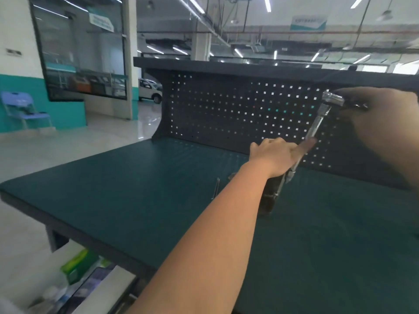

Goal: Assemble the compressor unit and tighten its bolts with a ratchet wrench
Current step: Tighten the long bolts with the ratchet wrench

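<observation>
Head view: hanging sign (308, 22) lettering blurred, unreadable.

One wide-angle head-worn view, looking forward and slightly down across the green worktop (136, 200), pegboard back panel (226, 109) at 12 o'clock, workshop hall beyond at 10 o'clock, forearms close.

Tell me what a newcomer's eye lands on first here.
The shiny ratchet wrench slants down across the dark pegboard, its head gripped by the right hand at upper right. The left hand steadies a dark compressor unit standing on the green bench.
</observation>
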### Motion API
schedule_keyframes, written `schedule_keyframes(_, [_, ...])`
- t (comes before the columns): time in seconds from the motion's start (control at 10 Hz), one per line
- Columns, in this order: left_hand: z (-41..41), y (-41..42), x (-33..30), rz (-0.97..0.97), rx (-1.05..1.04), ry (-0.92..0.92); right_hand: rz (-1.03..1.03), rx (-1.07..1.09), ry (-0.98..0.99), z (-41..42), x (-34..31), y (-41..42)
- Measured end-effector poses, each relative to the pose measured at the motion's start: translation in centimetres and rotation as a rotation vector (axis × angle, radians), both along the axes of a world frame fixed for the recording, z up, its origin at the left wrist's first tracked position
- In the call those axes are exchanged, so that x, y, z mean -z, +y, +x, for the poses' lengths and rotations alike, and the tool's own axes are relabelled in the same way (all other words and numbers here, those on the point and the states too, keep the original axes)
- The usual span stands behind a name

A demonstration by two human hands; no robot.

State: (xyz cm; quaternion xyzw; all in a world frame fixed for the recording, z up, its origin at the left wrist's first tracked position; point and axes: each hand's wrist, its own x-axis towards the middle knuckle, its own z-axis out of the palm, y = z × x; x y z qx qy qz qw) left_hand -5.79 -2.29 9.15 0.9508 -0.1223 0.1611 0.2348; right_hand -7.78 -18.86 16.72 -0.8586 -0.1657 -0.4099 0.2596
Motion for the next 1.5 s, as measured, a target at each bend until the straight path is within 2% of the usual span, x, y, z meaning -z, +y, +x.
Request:
schedule_keyframes(0.2, [0.9, 0.2, 0.2, 0.154, -0.014, 0.013, 0.003, 0.004, -0.030, 0.9, 0.3, 0.6])
schedule_keyframes(0.5, [1.3, 0.7, 0.2, 0.134, 0.007, 0.023, -0.263, 0.099, -0.151, 2.3, 0.5, 1.0])
schedule_keyframes(0.6, [1.2, 0.7, 0.2, 0.148, 0.015, 0.014, -0.221, 0.146, -0.103, 3.1, 1.2, 0.7])
schedule_keyframes(0.9, [1.4, 0.8, 0.3, 0.144, 0.030, 0.004, -0.216, 0.299, -0.139, 8.0, 0.4, -3.7])
schedule_keyframes(1.0, [1.4, 0.8, 0.4, 0.156, 0.032, 0.001, -0.235, 0.271, -0.141, 7.8, 0.4, -3.3])
schedule_keyframes(1.2, [1.2, 0.9, 0.3, 0.134, 0.032, 0.013, -0.325, 0.273, -0.101, 0.7, 0.1, 2.7])
schedule_keyframes(1.3, [1.5, 1.0, 0.2, 0.120, 0.040, 0.016, -0.338, 0.247, -0.022, -1.2, -0.3, 3.8])
schedule_keyframes(1.5, [2.8, 1.0, 0.3, 0.114, 0.042, 0.007, -0.345, 0.232, 0.036, -1.2, -0.4, 3.9])
